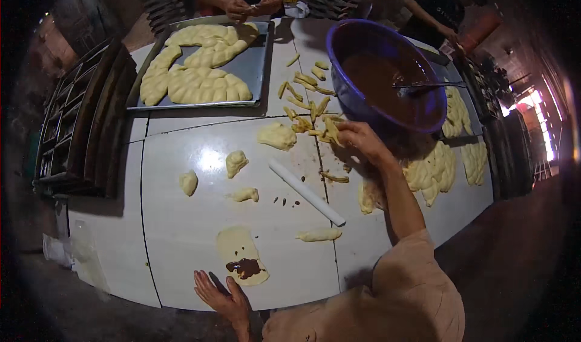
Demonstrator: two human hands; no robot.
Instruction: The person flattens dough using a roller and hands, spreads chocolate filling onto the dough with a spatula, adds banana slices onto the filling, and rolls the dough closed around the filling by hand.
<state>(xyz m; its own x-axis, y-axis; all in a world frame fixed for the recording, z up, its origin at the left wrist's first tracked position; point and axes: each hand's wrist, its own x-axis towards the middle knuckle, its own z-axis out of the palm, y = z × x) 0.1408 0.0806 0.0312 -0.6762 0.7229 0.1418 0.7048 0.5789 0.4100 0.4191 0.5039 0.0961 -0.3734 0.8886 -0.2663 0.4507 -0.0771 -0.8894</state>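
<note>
A sleeve (417, 275) fills lower right; the right hand (362, 139) pinches strips (330, 133) centrally. Lower left, the left hand (224, 298), spread, empty, nears dough (232, 244): probably soft, best lifted by its upper edge.

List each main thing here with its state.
Flat dough: unrolled, topped with brown filling
Left hand: open, by flat dough
Right hand: fingers at yellow strips, grip unclear
Dough roll: rolled up
Rolling pin: lying flat, untouched
Purple tub: uncovered, part-full of brown mixture
Utensil: resting in purple tub
Left tray: partly covered with shaped dough
</note>
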